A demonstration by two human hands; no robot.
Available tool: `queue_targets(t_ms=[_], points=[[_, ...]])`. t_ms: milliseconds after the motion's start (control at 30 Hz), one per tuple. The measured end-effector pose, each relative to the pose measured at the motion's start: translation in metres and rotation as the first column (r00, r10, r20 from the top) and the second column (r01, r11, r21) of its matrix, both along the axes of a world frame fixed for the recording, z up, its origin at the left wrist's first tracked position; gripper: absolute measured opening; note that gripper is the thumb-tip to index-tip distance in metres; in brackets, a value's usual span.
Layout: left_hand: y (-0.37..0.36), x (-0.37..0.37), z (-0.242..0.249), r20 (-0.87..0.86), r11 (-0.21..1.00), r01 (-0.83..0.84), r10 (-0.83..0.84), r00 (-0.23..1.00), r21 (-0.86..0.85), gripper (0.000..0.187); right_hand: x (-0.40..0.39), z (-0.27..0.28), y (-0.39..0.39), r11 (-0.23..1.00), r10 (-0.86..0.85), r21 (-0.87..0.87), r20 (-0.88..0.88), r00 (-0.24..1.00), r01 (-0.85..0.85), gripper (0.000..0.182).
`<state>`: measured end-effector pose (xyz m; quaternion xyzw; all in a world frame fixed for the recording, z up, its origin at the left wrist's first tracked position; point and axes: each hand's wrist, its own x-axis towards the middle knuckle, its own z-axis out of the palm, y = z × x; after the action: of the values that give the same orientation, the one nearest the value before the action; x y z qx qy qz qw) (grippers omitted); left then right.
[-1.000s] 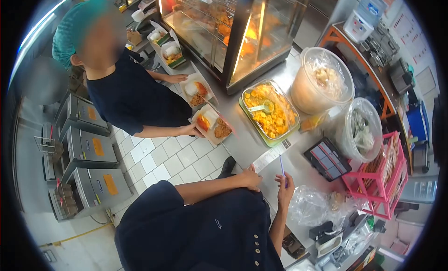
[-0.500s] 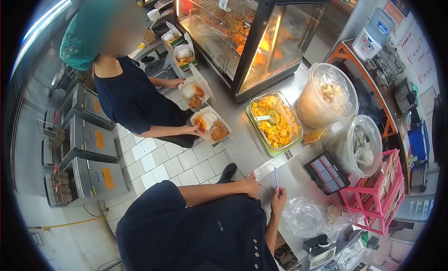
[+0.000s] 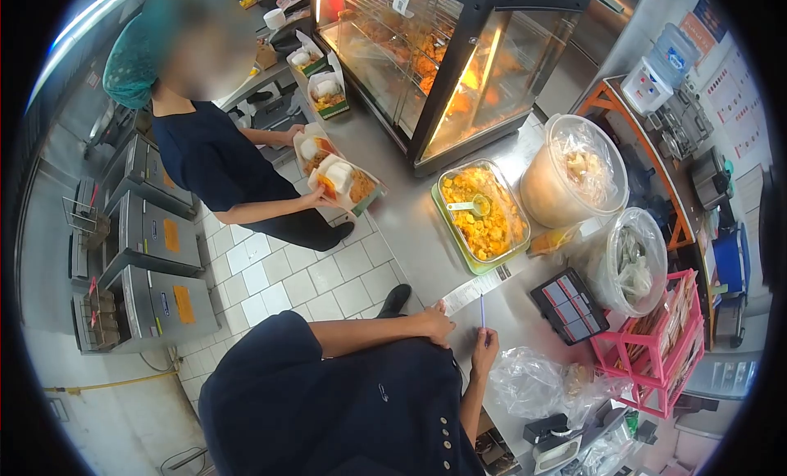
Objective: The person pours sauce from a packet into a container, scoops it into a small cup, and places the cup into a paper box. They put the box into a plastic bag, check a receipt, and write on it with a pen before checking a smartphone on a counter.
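A long white printed paper slip (image 3: 475, 291) lies on the steel counter, its near end pinched in my left hand (image 3: 438, 327). My right hand (image 3: 484, 350) is closed around a thin purple pen (image 3: 483, 314), whose tip touches or hovers by the slip's edge. Just beyond the slip, a metal tray of yellow food pieces (image 3: 485, 230) with a ladle (image 3: 467, 205) in it rests on a green tray. Right of my hands stands a dark device with a red and white panel (image 3: 570, 305).
At left, a co-worker (image 3: 213, 160) holds two open food boxes (image 3: 354, 186). Beyond are a heated display case (image 3: 459, 74) and more boxes (image 3: 327, 95). To the right are tubs (image 3: 566, 181), a pink rack (image 3: 656, 345) and plastic bags (image 3: 529, 378).
The co-worker's two boxes have moved up and left and now overlap. My right hand and the pen have shifted slightly left. My left hand still holds the slip.
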<state>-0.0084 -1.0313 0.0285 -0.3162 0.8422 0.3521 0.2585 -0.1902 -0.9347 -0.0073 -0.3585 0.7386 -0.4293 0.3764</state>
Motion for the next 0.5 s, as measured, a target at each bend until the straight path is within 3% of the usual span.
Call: queue_targets(t_ms=[100, 200, 300, 500], points=[[-0.006, -0.002, 0.006, 0.054, 0.995, 0.047, -0.052, 0.997, 0.092, 0.084, -0.001, 0.001, 0.001, 1.000, 0.011, 0.011, -0.003, 1.000, -0.011, 0.024], [-0.004, -0.002, 0.000, 0.053, 0.996, 0.053, -0.056, 0.997, 0.065, 0.085, -0.004, -0.011, 0.002, 1.000, -0.024, -0.016, 0.041, 0.999, 0.025, 0.023], [0.003, 0.002, -0.010, -0.056, 0.999, -0.046, 0.045, 0.997, -0.016, 0.075, -0.002, -0.009, 0.000, 0.994, -0.104, -0.026, 0.138, 0.985, 0.108, 0.021], [0.000, -0.001, -0.018, -0.048, 0.998, -0.035, 0.038, 0.998, 0.056, 0.076, -0.009, -0.016, -0.002, 0.988, -0.154, 0.037, 0.164, 0.974, 0.150, 0.020]])
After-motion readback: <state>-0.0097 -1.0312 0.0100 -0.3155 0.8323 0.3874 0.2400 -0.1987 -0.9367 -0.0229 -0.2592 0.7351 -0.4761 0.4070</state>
